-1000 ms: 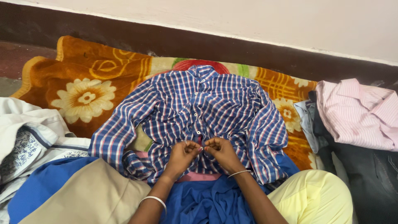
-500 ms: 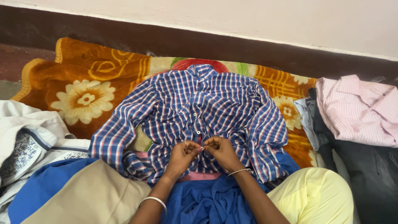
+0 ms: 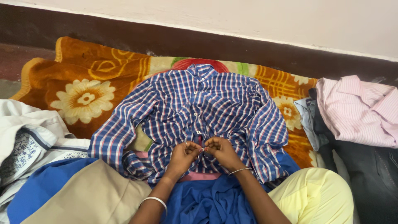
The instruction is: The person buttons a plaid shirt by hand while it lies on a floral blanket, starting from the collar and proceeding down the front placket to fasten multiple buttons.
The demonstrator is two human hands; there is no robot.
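A blue, white and red checked shirt lies face up on an orange flowered blanket, collar toward the wall. My left hand and my right hand meet at the shirt's front placket near its lower end. Both pinch the fabric edges there, fingertips almost touching. A silver bangle sits on each wrist. The upper buttons look fastened. Under the shirt's hem a strip of pink cloth and blue cloth show.
A pink striped shirt lies on dark garments at the right. White printed cloth is piled at the left. My knees in beige and pale yellow frame the bottom. A dark wall base runs behind.
Hardly anything differs; both hands stay pinched at the same spot on the placket, with only a slight camera shift.
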